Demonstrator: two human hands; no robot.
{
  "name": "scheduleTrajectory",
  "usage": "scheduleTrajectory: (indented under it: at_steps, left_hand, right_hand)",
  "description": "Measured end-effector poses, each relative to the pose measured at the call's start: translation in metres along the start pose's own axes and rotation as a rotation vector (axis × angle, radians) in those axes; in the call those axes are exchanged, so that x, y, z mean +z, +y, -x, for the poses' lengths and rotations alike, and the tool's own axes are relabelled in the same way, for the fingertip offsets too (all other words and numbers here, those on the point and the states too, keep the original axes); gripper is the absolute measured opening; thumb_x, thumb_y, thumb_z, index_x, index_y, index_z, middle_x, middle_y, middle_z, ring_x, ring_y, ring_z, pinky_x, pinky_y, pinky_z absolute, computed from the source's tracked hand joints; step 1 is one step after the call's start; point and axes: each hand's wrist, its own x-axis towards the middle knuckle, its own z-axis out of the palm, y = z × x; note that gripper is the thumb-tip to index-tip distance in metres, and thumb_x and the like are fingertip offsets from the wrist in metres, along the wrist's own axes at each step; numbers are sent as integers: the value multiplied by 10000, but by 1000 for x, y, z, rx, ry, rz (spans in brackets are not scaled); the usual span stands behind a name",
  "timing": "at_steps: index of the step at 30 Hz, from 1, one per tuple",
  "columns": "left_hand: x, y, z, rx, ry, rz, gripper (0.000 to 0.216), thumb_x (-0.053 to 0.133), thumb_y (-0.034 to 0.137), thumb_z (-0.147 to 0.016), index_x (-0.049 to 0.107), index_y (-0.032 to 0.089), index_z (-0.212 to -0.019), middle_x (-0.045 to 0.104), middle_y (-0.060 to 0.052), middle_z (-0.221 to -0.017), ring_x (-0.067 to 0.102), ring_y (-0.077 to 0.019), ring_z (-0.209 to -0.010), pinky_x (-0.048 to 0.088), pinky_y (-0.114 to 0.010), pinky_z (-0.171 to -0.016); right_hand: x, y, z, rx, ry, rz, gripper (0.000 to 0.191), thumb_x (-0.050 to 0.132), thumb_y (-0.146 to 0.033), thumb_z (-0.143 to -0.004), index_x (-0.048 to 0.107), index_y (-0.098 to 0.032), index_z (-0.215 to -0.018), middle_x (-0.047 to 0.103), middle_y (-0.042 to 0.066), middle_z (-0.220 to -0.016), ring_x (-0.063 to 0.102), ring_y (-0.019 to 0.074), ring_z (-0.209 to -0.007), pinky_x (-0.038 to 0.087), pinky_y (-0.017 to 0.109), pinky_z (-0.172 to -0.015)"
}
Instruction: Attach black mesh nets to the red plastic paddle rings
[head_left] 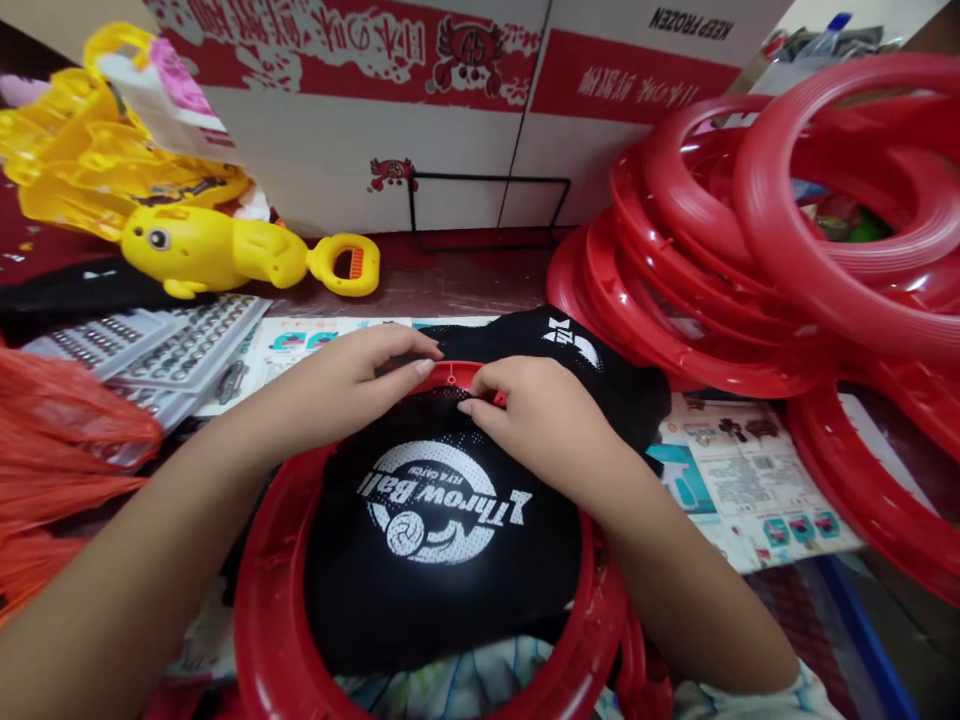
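A red plastic ring lies in front of me, its grooved inner side facing up. Black cloth printed with white "Throw Ball" lettering spans its opening. At the ring's far edge, my left hand is closed, thumb and fingers curled at the rim. Just right of it, my right hand pinches the cloth's edge between thumb and forefinger, close to the rim. A small pale loop shows on the red rim between the two hands. Another black printed cloth lies beyond the ring.
Red rings are piled at the right. A yellow plastic toy lies back left, beside trays of small metal balls. An orange plastic bag sits at the left edge. Behind stand a large printed carton and a black wire frame.
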Motion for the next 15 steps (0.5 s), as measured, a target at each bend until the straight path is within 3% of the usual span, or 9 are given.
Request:
scheduleTrajectory:
  at_steps: [3,6,9,15]
  left_hand:
    - [5,6,-13,43,-133,156,254,540,426,-866,673,230,-958,650,-49,-1226,550,-266,-1211,440,-432,-1024]
    - [8,6,-16,-12,-218,310,259,555,429,-863,699,220,-915,700,-54,-1127,604,-260,-1143,464,-429,-1013]
    - [9,2,-7,-98,-184,361,247,591,427,-845,719,226,-909,713,-47,-1102,647,-253,-1054,499,-433,-975]
    - [10,-8,13,-126,-80,385,175,700,386,-746,724,223,-803,658,-48,-1208,620,-267,-1105,523,-417,-952]
  right_hand:
    - [-1,4,1,24,-6,-171,105,589,-185,-836,663,-174,-764,678,5,-730,557,113,-638,342,245,-598]
    - [-1,7,2,46,1,-254,103,567,-147,-820,666,-175,-826,681,4,-744,561,110,-637,355,237,-602]
    - [0,6,4,24,-6,-279,129,549,-144,-816,669,-183,-842,665,-6,-718,548,108,-623,352,234,-594]
    - [6,0,0,7,15,-278,149,546,-135,-814,688,-179,-812,630,-17,-655,513,102,-595,337,235,-585]
